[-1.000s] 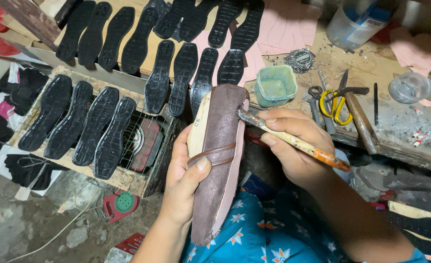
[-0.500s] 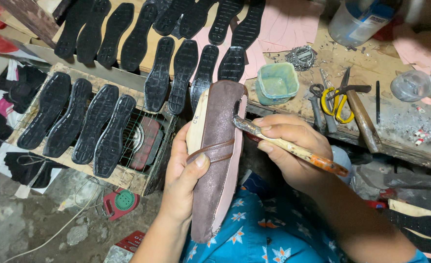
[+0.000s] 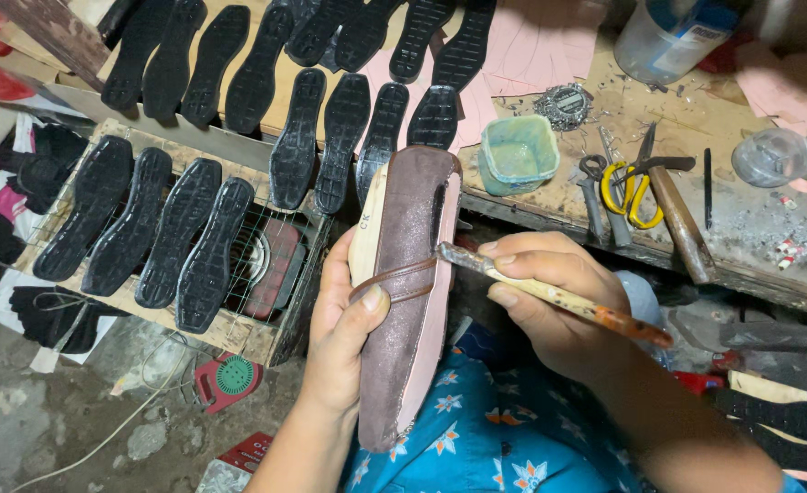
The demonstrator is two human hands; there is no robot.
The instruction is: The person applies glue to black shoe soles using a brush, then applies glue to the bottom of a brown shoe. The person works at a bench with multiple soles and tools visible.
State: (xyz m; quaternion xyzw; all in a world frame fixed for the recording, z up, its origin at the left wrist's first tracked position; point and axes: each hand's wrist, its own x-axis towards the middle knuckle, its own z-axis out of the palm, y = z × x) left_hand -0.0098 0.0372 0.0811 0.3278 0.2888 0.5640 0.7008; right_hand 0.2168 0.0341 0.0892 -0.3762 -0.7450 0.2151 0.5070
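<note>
My left hand (image 3: pixel 347 319) grips a brown leather shoe upper stretched on a pale wooden last (image 3: pixel 410 274), sole side up, with the thumb over its thin strap. My right hand (image 3: pixel 550 306) holds a wooden-handled brush (image 3: pixel 550 294) and its tip touches the inner edge of the upper near the middle. The shoe points away from me, toe toward the workbench, heel over my blue flowered lap.
Many black rubber soles (image 3: pixel 184 237) lie in rows on a wire rack and on the bench. A greenish glue tub (image 3: pixel 517 155), yellow-handled scissors (image 3: pixel 624 187), a hammer (image 3: pixel 677 219), a clear jar (image 3: pixel 769 157) and pink cut sheets sit on the wooden bench (image 3: pixel 741 246).
The brush tip has moved down the shoe's edge from near the toe toward the middle. My left hand keeps the same hold on the shoe.
</note>
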